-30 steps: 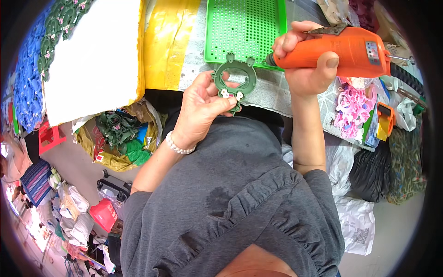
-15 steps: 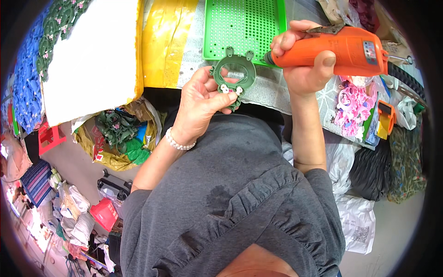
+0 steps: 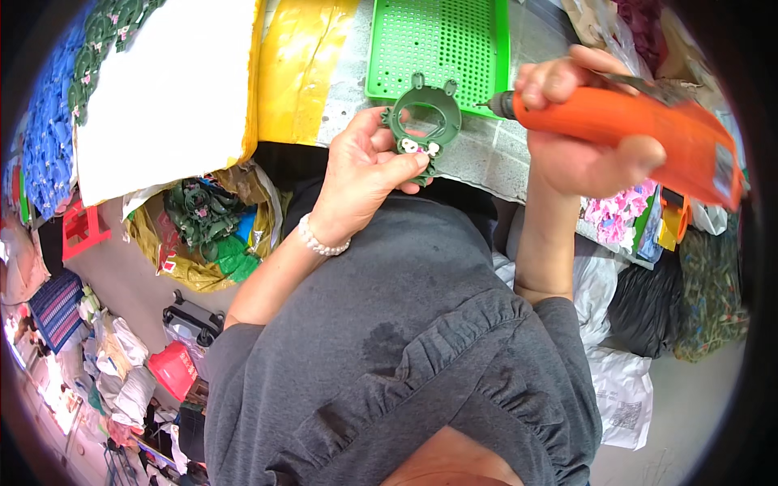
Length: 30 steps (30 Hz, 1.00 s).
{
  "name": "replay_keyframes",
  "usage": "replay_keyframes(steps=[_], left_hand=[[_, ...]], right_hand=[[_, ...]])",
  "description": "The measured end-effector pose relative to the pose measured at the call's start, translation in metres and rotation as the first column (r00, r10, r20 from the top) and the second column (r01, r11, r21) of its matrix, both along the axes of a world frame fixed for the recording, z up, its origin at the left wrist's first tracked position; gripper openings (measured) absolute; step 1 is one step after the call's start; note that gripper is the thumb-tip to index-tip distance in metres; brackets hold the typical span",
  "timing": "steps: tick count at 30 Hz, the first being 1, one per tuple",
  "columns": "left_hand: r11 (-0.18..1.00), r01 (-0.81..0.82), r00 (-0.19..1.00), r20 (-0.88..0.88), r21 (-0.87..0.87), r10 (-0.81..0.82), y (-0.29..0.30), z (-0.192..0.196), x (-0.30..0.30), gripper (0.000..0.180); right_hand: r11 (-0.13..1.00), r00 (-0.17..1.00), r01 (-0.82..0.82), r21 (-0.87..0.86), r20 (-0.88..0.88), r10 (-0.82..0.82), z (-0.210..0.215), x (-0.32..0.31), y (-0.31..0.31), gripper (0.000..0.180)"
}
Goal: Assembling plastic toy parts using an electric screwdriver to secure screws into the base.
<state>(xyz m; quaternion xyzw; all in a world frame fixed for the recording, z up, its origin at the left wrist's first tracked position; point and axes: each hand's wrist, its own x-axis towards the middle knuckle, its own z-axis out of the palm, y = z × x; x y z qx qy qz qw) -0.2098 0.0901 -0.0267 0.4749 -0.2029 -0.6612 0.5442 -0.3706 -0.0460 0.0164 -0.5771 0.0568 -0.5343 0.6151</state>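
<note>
Between the thumb and fingers of my left hand (image 3: 365, 158) is a dark green plastic ring-shaped part (image 3: 455, 128) with two small tabs on top and small white and pink pieces low on it. It is held up over the near edge of the work surface. An orange electric screwdriver (image 3: 624, 130) lies in the grip of my right hand (image 3: 559, 162), its dark chuck and thin bit pointing left toward the green part, apart from it. The tool's rear end is blurred by motion. Beyond the green part lies a bright green perforated tray (image 3: 504, 49).
A white board (image 3: 174, 89) with yellow-taped edge stands at left, by heaps of blue and green parts. Below it is a yellow bag (image 3: 146, 251) of dark green parts. Pink parts (image 3: 617, 212) lie at right, near an orange-and-yellow tool (image 3: 671, 223). A red stool (image 3: 83, 229) stands at left.
My right hand has drawn the screwdriver away to the right, its rear end swinging lower. My left hand still holds the green part, now slightly farther right in view.
</note>
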Motion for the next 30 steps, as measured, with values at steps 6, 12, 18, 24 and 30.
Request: replay_keyframes(steps=[6,12,18,24,30], left_hand=[[1.0,-0.021,1.0,-0.001,-0.022,0.021,-0.002,0.003,-0.005,0.042],[1.0,-0.004,1.0,0.015,-0.03,0.004,-0.005,0.005,-0.01,0.038],[0.999,-0.046,0.999,0.001,0.006,0.046,-0.006,0.008,-0.009,0.036],[0.999,-0.042,0.999,0.005,0.008,0.042,-0.007,0.01,-0.011,0.033],[0.999,-0.044,0.999,0.001,-0.01,0.044,-0.006,0.013,-0.012,0.029]], right_hand=[[0.971,0.97,-0.238,-0.04,0.037,0.239,0.032,0.004,0.022,0.101],[0.949,0.957,-0.288,-0.127,0.001,0.291,0.021,0.017,0.032,0.098],[0.959,0.957,-0.284,-0.02,0.058,0.284,0.008,0.026,0.042,0.096],[0.969,0.968,-0.247,0.015,0.05,0.246,0.005,0.026,0.044,0.096],[0.979,0.978,-0.202,0.028,0.048,0.201,0.0,0.029,0.047,0.097]])
